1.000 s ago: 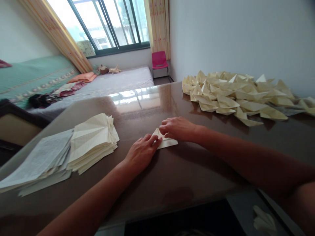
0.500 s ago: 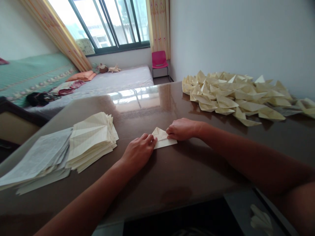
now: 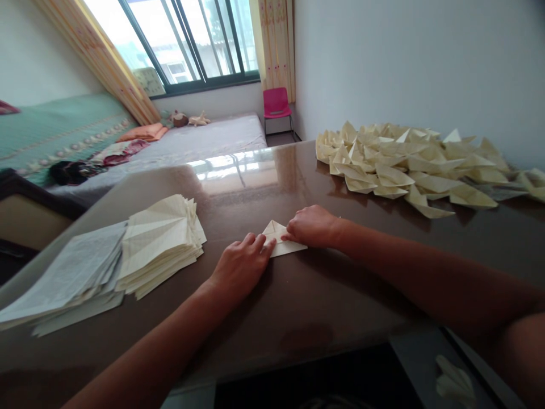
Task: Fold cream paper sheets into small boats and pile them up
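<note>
A small sheet of cream paper (image 3: 290,248), folded to a point at its far side with a straight strip along the near side, lies flat on the table. On its left end press the bent fingers and thumb of my left hand (image 3: 242,262). My right hand (image 3: 312,225) is closed at the paper's right side, its curled fingertips down on the folded layer. The fingers hide both side edges of the paper in part.
Left on the brown table (image 3: 264,318) lie a stack of cream sheets (image 3: 159,241) and greyish printed sheets (image 3: 72,267). A heap of folded paper boats (image 3: 395,159) sits at the far right by the wall. Beyond are a bed (image 3: 225,132) and a pink chair (image 3: 276,103).
My right hand has slid slightly left along the folded paper. My left thumb has shifted a little to the right on it. The stacks and the heap are unchanged.
</note>
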The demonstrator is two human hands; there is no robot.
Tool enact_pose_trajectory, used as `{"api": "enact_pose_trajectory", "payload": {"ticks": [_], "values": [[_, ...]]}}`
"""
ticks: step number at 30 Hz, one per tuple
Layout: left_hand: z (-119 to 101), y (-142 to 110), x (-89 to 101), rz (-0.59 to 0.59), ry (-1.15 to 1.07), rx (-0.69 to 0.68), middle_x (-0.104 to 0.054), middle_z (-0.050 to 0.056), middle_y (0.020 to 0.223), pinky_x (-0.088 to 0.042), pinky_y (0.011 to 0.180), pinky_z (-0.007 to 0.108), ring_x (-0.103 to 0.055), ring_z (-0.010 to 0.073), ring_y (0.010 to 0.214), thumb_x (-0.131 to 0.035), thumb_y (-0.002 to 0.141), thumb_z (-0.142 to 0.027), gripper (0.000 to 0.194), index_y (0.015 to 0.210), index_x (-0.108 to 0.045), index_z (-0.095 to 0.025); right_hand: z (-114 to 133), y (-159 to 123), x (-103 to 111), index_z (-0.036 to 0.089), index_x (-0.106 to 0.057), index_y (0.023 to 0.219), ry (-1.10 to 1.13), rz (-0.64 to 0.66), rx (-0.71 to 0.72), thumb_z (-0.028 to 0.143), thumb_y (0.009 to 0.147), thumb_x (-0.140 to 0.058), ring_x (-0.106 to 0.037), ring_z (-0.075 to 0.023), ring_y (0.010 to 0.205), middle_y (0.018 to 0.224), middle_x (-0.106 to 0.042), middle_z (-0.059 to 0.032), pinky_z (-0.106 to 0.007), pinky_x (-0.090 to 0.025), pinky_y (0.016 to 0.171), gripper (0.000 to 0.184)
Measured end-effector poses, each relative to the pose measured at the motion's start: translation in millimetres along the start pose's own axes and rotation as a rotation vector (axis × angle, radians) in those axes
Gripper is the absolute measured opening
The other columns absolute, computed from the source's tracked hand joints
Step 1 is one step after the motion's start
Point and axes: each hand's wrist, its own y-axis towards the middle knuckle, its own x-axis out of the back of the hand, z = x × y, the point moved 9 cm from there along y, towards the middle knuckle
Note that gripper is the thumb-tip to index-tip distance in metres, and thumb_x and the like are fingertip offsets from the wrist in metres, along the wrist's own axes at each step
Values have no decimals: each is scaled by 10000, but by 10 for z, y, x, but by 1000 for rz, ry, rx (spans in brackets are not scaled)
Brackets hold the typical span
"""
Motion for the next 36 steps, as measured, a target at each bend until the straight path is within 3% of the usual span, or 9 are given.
{"api": "enact_pose_trajectory", "payload": {"ticks": [5,9,13,19,26,36], "values": [[52,1,29,35,-35,20,-599,83,993,-472,656,317,-551,232,922,-461,894,-136,303,1171,-578,-178,-224,24,-72,194,-733,944,44,101,-18,619,851,-414,-666,-265,888,903,-718,-156,-298,-439,666,540],[117,-9,17,38,-50,34,-605,69,960,-457,618,311,-555,229,900,-463,885,-123,279,1119,-604,-181,-413,7,-102,192,-730,813,74,189,-68,688,796,-435,-663,-244,797,804,-708,-128,-275,-395,591,578],[186,-15,17,-24,-108,45,-599,55,949,-414,560,283,-542,216,888,-452,894,-179,243,1073,-613,-216,-522,11,-28,213,-704,797,93,115,-109,674,738,-534,-645,-229,764,810,-700,-90,-263,-349,552,495],[205,8,1,-119,-113,26,-597,40,917,-360,555,265,-523,181,848,-370,958,-278,247,959,-611,-222,-297,69,16,235,-650,907,287,-19,61,493,765,-604,-615,-159,788,900,-696,-22,-229,-337,577,298],[191,19,-31,-149,-65,4,-602,17,910,-298,518,272,-521,170,832,-432,951,-267,163,935,-590,-233,-298,152,-91,223,-661,844,341,3,7,559,708,-634,-597,-165,717,845,-692,-25,-241,-336,547,363],[187,22,-18,-179,-83,30,-604,18,872,-271,513,266,-523,170,813,-434,951,-264,168,878,-579,-219,-258,170,-65,180,-647,749,534,-37,41,377,697,-680,-580,-131,662,743,-686,-8,-214,-378,569,206]]}}
